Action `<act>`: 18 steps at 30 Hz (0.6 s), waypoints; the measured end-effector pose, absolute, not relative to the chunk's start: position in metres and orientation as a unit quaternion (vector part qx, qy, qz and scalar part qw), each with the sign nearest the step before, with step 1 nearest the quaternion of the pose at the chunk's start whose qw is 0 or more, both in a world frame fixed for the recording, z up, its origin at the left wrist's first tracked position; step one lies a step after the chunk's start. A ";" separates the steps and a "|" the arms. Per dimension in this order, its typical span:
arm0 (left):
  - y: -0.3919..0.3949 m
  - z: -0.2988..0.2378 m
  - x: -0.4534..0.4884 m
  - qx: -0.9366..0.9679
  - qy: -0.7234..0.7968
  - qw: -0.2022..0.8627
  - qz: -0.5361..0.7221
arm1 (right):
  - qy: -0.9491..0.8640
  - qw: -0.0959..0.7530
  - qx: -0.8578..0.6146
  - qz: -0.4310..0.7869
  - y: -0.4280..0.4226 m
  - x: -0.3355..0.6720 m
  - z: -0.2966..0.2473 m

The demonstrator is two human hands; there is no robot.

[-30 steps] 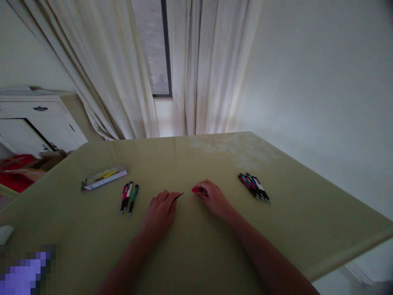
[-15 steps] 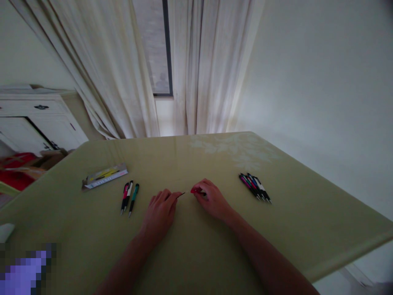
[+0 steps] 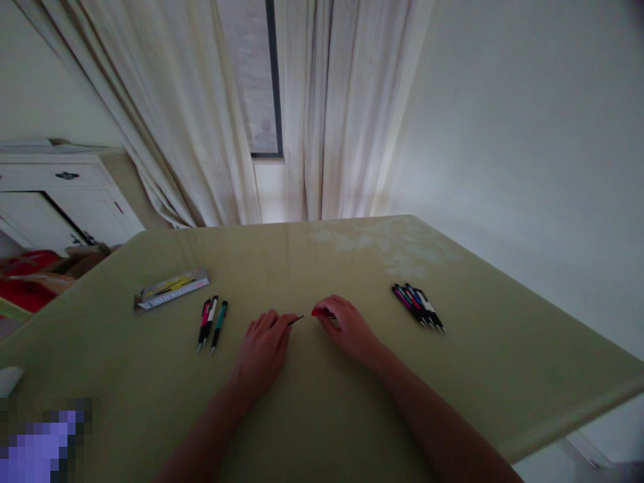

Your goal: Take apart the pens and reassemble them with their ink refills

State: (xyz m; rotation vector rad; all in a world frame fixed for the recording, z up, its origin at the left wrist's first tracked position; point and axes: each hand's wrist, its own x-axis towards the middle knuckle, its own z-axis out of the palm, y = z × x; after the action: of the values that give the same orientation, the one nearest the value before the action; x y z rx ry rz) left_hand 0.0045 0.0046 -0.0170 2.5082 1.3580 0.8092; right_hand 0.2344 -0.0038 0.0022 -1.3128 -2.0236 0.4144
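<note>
My left hand (image 3: 264, 343) rests on the green tablecloth and pinches a thin dark pen refill (image 3: 296, 319) whose tip points to the right. My right hand (image 3: 348, 325) is closed on a red pen barrel (image 3: 319, 312), whose end sticks out toward the refill. The refill's tip and the barrel's end are a short gap apart at the table's middle. Most of both parts is hidden in my fingers.
Three pens (image 3: 211, 323) lie side by side left of my left hand, with a flat grey and yellow pen box (image 3: 171, 288) behind them. A bunch of several pens (image 3: 417, 306) lies to the right. The table (image 3: 322, 402) ends near the curtain; a white cabinet (image 3: 65, 201) stands far left.
My right hand has drawn slightly left, which brought the red barrel's end closer to the refill tip. The left hand has hardly moved.
</note>
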 end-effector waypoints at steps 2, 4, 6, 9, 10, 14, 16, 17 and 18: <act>0.005 -0.017 0.004 0.843 0.453 0.092 0.273 | -0.773 0.342 -0.508 0.166 -0.003 0.235 0.003; 0.004 -0.016 0.004 0.847 0.446 0.096 0.273 | -0.774 0.342 -0.505 0.170 -0.003 0.235 0.003; 0.003 -0.015 0.004 0.850 0.441 0.096 0.272 | -0.778 0.340 -0.500 0.171 -0.003 0.235 0.003; 0.003 -0.015 0.005 0.852 0.439 0.091 0.271 | -0.788 0.336 -0.487 0.171 -0.004 0.235 0.003; 0.003 -0.016 0.005 0.853 0.437 0.089 0.272 | -0.792 0.333 -0.482 0.171 -0.004 0.235 0.003; 0.004 -0.019 0.006 0.862 0.415 0.080 0.280 | -0.814 0.318 -0.454 0.176 -0.006 0.234 0.006; 0.004 -0.021 0.006 0.865 0.408 0.081 0.281 | -0.816 0.318 -0.441 0.195 -0.007 0.233 0.006; 0.005 -0.022 0.006 0.865 0.408 0.081 0.281 | -0.813 0.324 -0.437 0.209 -0.007 0.234 0.006; 0.005 -0.023 0.006 0.864 0.409 0.081 0.282 | -0.806 0.333 -0.435 0.225 -0.007 0.234 0.006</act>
State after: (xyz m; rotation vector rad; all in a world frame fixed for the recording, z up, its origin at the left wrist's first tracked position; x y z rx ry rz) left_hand 0.0063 0.0048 -0.0229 2.5834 1.2214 0.8421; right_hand 0.2338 -0.0066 0.0056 -1.1353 -2.1051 0.5877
